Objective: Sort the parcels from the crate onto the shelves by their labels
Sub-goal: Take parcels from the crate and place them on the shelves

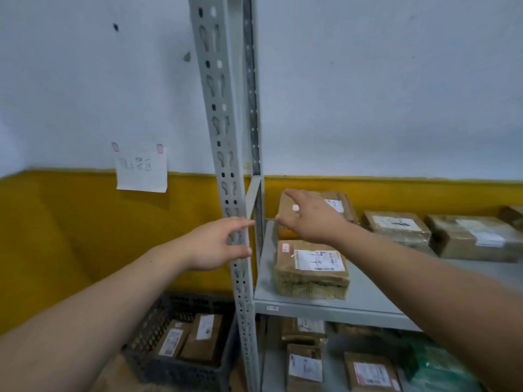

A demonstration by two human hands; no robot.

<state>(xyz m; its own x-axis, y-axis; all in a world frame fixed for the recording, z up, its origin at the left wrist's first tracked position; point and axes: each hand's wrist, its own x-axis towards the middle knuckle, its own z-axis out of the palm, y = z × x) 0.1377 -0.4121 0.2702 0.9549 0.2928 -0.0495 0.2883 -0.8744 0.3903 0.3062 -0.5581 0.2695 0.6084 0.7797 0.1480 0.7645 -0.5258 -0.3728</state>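
The dark crate [147, 329] at the lower left of the frame is holding two brown labelled parcels [202, 336], leaning side by side. The grey shelf [368, 292] at centre right is carrying a row of taped boxes. The front parcel [311, 270] is lying near the shelf's left corner. The right hand [311, 216] is hovering with fingers spread and empty over the back parcel [339, 206]; whether it is touching cannot be told. The left hand [218, 244] is reaching beside the slotted post [226, 137], fingers loosely straight and holding nothing. More boxes [304, 366] are lying on the level below.
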